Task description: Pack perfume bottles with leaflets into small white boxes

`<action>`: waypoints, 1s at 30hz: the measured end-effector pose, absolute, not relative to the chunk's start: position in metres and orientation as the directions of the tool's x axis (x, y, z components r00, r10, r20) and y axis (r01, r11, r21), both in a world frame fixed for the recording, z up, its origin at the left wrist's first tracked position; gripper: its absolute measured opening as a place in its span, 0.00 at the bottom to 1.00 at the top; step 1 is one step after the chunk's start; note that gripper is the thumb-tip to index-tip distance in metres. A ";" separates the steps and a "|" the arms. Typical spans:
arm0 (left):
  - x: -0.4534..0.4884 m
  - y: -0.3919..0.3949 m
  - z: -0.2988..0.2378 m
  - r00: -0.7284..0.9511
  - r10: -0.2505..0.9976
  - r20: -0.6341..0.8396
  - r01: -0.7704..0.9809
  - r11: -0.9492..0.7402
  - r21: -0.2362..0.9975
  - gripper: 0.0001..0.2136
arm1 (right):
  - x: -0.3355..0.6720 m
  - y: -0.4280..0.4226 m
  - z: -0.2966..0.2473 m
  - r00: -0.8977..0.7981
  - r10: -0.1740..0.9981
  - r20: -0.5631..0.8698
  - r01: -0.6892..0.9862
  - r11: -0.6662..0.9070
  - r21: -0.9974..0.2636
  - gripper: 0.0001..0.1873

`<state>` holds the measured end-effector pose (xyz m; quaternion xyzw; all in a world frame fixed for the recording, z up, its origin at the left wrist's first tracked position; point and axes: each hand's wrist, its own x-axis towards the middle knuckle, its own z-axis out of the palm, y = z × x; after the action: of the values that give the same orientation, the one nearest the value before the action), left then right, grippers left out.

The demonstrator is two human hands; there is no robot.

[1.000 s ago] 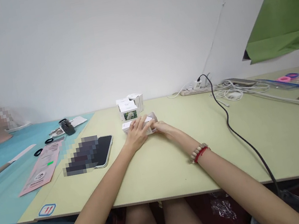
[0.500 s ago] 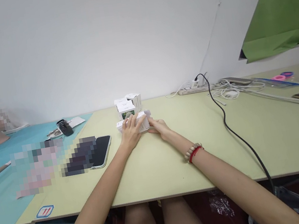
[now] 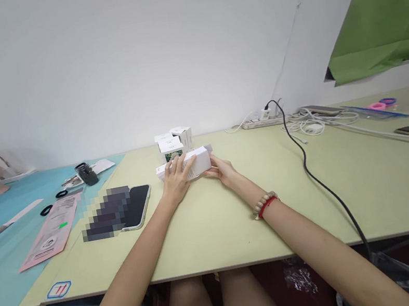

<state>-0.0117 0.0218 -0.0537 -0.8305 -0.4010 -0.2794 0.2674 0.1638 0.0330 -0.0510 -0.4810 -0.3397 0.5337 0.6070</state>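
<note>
Left hand (image 3: 176, 183) is spreading its fingers over a white box (image 3: 201, 161), gripping it across the middle. Right hand (image 3: 225, 168) is half-curling at the box's right end, near a projecting flap (image 3: 209, 148); whether it is pinching, I can't tell. The box is stretching crosswise between both, its left end showing past the left fingers. Other cartons (image 3: 170, 144) are standing just behind; a phone (image 3: 137, 207) is lying leftward.
</note>
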 end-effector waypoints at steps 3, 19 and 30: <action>-0.012 0.022 -0.053 0.520 0.523 0.675 0.819 -0.529 -0.221 0.34 | 0.169 0.035 -0.051 0.231 0.968 -0.097 -0.333 -0.016 -0.943 0.15; -0.014 0.021 -0.054 0.491 0.529 0.692 0.835 -0.514 -0.199 0.36 | 0.190 0.042 -0.052 0.336 0.937 -0.090 -0.270 0.004 -0.963 0.16; -0.017 0.023 -0.057 0.425 0.536 0.729 0.866 -0.475 -0.156 0.33 | 0.176 0.022 -0.044 -0.071 0.997 -0.013 -0.248 -0.031 -0.968 0.18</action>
<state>-0.0170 0.0231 -0.0573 -0.8010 -0.4375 -0.3096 0.2666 0.1761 0.0215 -0.0438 -0.4213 -0.4448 0.5813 0.5355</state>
